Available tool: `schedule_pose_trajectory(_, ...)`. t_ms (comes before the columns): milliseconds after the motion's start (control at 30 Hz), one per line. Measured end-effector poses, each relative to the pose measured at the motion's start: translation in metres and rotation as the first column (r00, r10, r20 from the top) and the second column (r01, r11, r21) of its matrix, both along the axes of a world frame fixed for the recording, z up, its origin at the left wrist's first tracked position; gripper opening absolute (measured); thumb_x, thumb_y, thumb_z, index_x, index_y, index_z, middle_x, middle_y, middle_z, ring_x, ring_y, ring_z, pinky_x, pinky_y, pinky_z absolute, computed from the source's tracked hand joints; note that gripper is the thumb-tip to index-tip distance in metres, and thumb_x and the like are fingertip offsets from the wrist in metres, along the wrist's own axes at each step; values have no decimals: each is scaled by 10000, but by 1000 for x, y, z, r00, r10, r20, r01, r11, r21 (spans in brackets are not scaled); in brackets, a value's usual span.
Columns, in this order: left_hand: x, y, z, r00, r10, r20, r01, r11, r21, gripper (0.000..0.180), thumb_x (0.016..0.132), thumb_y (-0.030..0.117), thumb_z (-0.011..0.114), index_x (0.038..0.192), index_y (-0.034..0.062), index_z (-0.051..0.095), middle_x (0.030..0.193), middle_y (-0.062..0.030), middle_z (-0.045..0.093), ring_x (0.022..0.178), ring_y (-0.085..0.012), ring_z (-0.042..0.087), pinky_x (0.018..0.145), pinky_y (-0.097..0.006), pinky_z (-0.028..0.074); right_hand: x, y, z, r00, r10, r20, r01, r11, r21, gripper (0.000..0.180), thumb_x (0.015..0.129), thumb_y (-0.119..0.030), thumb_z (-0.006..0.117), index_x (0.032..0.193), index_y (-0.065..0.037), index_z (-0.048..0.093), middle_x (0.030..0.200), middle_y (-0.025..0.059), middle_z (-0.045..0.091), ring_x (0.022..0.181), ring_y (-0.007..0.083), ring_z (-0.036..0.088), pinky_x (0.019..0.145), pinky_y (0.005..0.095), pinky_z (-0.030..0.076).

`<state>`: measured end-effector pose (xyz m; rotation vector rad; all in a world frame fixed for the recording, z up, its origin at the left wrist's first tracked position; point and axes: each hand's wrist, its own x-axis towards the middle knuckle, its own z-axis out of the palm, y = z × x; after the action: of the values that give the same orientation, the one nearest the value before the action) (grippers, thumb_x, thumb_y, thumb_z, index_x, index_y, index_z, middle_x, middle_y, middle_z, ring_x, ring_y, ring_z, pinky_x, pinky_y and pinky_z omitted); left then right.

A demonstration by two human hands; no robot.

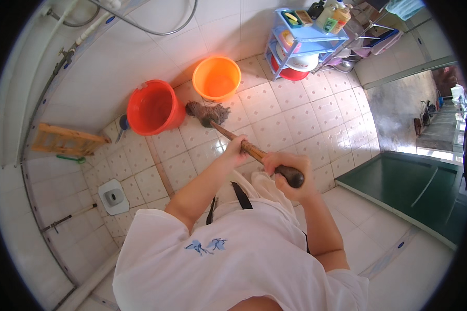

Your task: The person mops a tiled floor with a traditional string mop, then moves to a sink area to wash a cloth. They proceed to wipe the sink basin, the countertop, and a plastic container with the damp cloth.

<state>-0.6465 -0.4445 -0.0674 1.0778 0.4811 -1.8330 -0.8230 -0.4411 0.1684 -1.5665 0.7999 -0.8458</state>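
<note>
Both of my hands are wrapped round the wooden handle of a mop (255, 151). My left hand (235, 147) grips it lower down, nearer the floor. Close to the dark rounded top end, my right hand (291, 171) is closed on the same handle. The handle slants away from me, up and to the left. Its grey mop head (207, 112) lies spread on the tiled floor, just right of a red bucket (155, 108) and below an orange bucket (216, 79).
A blue plastic shelf (311, 33) with bottles and basins stands at the far right. A squat toilet (113, 197) is set in the floor at left, below a wooden rack (70, 140). On the right, a green door (415, 192) stands by a doorway.
</note>
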Motion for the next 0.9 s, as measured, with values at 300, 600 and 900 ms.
schedule_pose_trajectory(300, -138, -51, 22, 994, -57, -90, 57, 998, -12, 129, 802, 36, 591, 818, 44, 464, 769, -72, 511, 727, -210, 547, 710, -328, 497, -114, -44, 25, 990, -44, -132, 30, 994, -106, 132, 613, 11, 577, 733, -36, 550, 748, 96, 588, 628, 270, 563, 601, 289, 472)
schedule_pose_trajectory(600, -165, -185, -59, 989, -139, 52, 143, 985, -92, 119, 793, 71, 613, 808, 26, 504, 708, -88, 531, 628, -231, 564, 628, -354, 527, -145, -127, -35, 990, -111, -91, 95, 983, -159, 194, 619, 48, 576, 803, -12, 558, 825, 114, 597, 932, 322, 654, 934, 428, 489)
schedule_pose_trajectory(900, -154, -327, -104, 963, -115, 244, 144, 984, -101, 132, 811, 92, 603, 847, 20, 498, 704, -73, 504, 604, -205, 530, 612, -377, 522, -137, -244, -113, 984, -139, 107, 148, 986, -79, 142, 640, 18, 515, 777, 1, 546, 844, 136, 593, 939, 339, 612, 1010, 477, 402)
